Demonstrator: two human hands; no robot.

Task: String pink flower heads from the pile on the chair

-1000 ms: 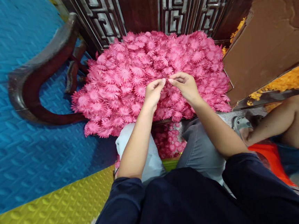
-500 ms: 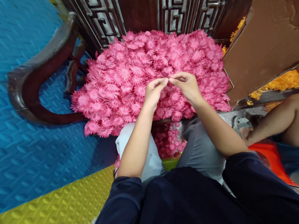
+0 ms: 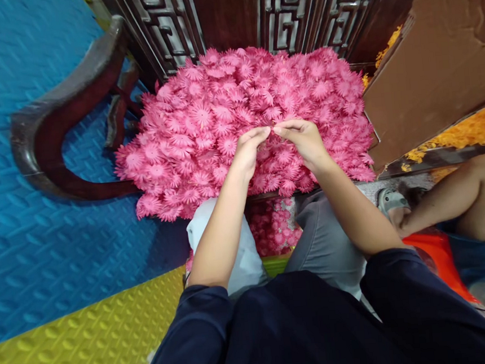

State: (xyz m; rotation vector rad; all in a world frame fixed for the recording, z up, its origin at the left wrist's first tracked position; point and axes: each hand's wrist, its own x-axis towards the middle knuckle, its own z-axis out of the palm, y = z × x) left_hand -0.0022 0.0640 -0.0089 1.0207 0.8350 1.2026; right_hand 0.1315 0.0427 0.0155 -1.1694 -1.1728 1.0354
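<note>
A wide heap of pink flowers [image 3: 203,117] with thin pointed petals lies in front of me on a dark wooden seat. Over its middle, my left hand [image 3: 251,146] and my right hand [image 3: 300,137] meet almost fingertip to fingertip. Each hand has its thumb and fingers pinched together. What lies between the fingertips is too small to make out against the pink petals.
A curved dark wood armrest [image 3: 46,125] stands at the left over a blue mat [image 3: 27,246]. Brown cardboard [image 3: 432,74] leans at the right, with orange flowers [image 3: 471,128] beyond it. Another person's bare leg [image 3: 448,198] is at the right. More pink flowers lie below, between my knees.
My fingertips have moved very slightly apart, still pinched above the pink heap. The other person's arm at the right edge has gone out of view.
</note>
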